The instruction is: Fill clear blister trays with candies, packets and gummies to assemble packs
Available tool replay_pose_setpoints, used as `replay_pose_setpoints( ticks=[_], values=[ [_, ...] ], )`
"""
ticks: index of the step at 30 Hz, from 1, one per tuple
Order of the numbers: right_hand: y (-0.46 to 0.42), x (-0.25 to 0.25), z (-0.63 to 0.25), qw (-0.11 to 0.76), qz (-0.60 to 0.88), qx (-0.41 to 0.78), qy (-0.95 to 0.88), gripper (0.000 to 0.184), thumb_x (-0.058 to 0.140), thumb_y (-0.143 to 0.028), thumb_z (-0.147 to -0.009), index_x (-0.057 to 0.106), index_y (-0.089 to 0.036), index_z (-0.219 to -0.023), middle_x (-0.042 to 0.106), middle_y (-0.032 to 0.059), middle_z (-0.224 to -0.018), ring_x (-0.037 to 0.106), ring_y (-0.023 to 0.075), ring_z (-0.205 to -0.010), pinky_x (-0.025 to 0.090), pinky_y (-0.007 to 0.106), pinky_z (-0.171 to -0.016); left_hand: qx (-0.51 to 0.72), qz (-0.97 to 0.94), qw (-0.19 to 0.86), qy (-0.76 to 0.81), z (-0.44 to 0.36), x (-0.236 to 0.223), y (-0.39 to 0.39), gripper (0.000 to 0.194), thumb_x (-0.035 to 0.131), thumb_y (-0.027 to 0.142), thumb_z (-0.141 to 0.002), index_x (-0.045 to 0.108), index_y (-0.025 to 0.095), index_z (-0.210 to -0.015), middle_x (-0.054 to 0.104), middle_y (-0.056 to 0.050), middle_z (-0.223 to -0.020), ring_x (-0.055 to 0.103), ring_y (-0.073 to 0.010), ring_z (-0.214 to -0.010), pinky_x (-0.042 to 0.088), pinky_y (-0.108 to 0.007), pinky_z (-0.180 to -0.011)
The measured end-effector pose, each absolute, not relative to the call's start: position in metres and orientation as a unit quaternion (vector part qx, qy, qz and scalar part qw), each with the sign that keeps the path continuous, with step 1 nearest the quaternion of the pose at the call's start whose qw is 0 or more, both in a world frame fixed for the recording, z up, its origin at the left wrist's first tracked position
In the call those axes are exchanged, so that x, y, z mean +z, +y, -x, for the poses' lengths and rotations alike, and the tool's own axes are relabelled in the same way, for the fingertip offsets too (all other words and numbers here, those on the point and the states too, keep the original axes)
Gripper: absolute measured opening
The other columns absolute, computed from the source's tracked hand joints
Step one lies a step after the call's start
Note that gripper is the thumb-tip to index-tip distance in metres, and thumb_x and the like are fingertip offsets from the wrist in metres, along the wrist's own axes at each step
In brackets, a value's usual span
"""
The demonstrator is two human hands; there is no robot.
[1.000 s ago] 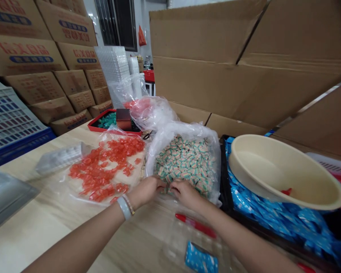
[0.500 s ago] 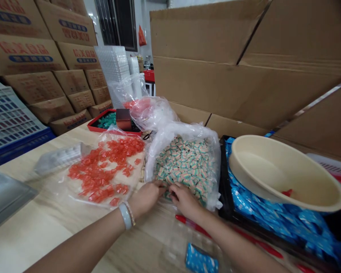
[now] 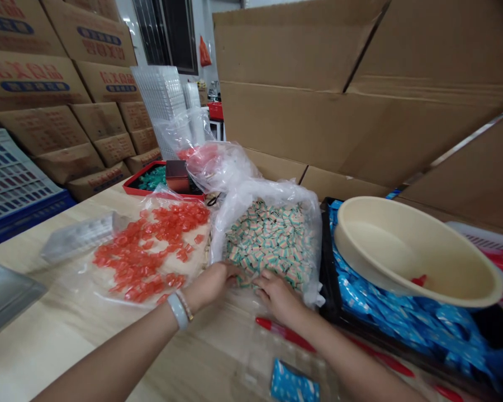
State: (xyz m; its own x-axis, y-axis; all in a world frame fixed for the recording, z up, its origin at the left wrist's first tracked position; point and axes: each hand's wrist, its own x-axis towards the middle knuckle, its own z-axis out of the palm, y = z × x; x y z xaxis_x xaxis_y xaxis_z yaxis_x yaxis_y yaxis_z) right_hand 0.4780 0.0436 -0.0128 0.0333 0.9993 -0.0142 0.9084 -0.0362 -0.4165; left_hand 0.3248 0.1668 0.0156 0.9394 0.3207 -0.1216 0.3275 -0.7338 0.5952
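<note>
A clear plastic bag (image 3: 272,192) full of small green, white and orange wrapped candies (image 3: 272,240) lies open on the wooden table (image 3: 58,329). My left hand (image 3: 212,282), a pale bracelet on its wrist, has its fingers curled into the candies at the bag's near edge. Right beside it, my right hand (image 3: 276,293) also rests at that edge, fingers bent onto the candies. What either hand pinches is hidden.
A bag of red candies (image 3: 151,251) lies left of the hands. A cream bowl (image 3: 411,251) sits on blue packets (image 3: 402,318) in a black tray at right. A red pen (image 3: 285,334) and a blue packet (image 3: 293,386) lie near. Cardboard boxes (image 3: 360,89) stand behind.
Both hands stay at the near edge of the candy bag, shifting slightly towards me and working among the candies. The view drifted a little left.
</note>
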Motion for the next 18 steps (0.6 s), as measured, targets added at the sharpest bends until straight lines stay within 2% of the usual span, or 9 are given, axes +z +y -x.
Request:
replay_pose_setpoints(
  ticks=[5, 10, 14, 18],
  values=[
    [0.043, -0.016, -0.479, 0.181, 0.701, 0.165, -0.67, 0.018, 0.046, -0.011, -0.078, 0.062, -0.018, -0.082, 0.055, 0.0044, -0.082, 0.05, 0.0152, -0.079, 0.037, 0.024, -0.07, -0.016, -0.942, 0.3, 0.148, -0.332, 0.016, 0.175, 0.023, 0.042, 0.01, -0.075, 0.063, 0.017, -0.083, 0.063, -0.004, -0.085, 0.055, -0.0157, -0.078, 0.04, -0.023, -0.071],
    [0.044, -0.011, -0.48, 0.223, 0.694, 0.199, -0.656, 0.016, 0.049, -0.011, -0.076, 0.061, -0.017, -0.085, 0.058, 0.0041, -0.083, 0.051, 0.0148, -0.081, 0.037, 0.024, -0.073, -0.038, -0.945, 0.238, 0.223, -0.332, 0.007, 0.168, 0.016, 0.043, 0.013, -0.075, 0.059, 0.014, -0.077, 0.062, -0.006, -0.078, 0.056, -0.0158, -0.068, 0.039, -0.023, -0.061],
    [0.043, -0.01, -0.479, 0.208, 0.679, 0.197, -0.676, 0.014, 0.051, -0.009, -0.074, 0.062, -0.017, -0.076, 0.058, 0.0028, -0.079, 0.051, 0.0147, -0.079, 0.036, 0.024, -0.072, -0.029, -0.946, 0.242, 0.216, -0.327, 0.006, 0.16, 0.017, 0.041, 0.011, -0.076, 0.057, 0.015, -0.082, 0.062, -0.006, -0.08, 0.056, -0.0154, -0.069, 0.039, -0.023, -0.061],
    [0.041, -0.014, -0.476, 0.209, 0.675, 0.178, -0.685, 0.013, 0.052, -0.009, -0.073, 0.062, -0.017, -0.076, 0.057, 0.0033, -0.079, 0.05, 0.0154, -0.081, 0.036, 0.025, -0.074, -0.02, -0.955, 0.244, 0.169, -0.325, 0.009, 0.158, 0.021, 0.038, 0.009, -0.077, 0.056, 0.017, -0.086, 0.061, -0.004, -0.084, 0.056, -0.0148, -0.074, 0.04, -0.023, -0.065]
  ],
)
